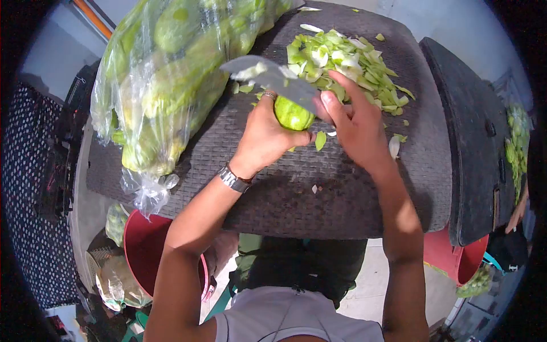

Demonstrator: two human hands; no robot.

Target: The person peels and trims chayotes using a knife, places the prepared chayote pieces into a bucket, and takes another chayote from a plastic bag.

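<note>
My left hand [265,131], with a metal watch [234,178] on its wrist, is wrapped round a shiny green fruit [293,118] above the table. My right hand [360,126] grips a broad-bladed knife [279,78]. Its blade points left and lies over the top of the fruit, slightly blurred; I cannot tell whether it touches the skin. Beyond my right hand, a heap of green and white peelings [347,62] is spread over the tabletop. To the left rests a knotted clear plastic bag [171,91] full of green fruit.
The dark woven-pattern table [296,199] has loose scraps scattered on it. A red bucket [145,245] stands below its left front edge, and a red container [456,256] below the right. At the right side is a dark chair or panel [473,137]; more bags sit on the floor.
</note>
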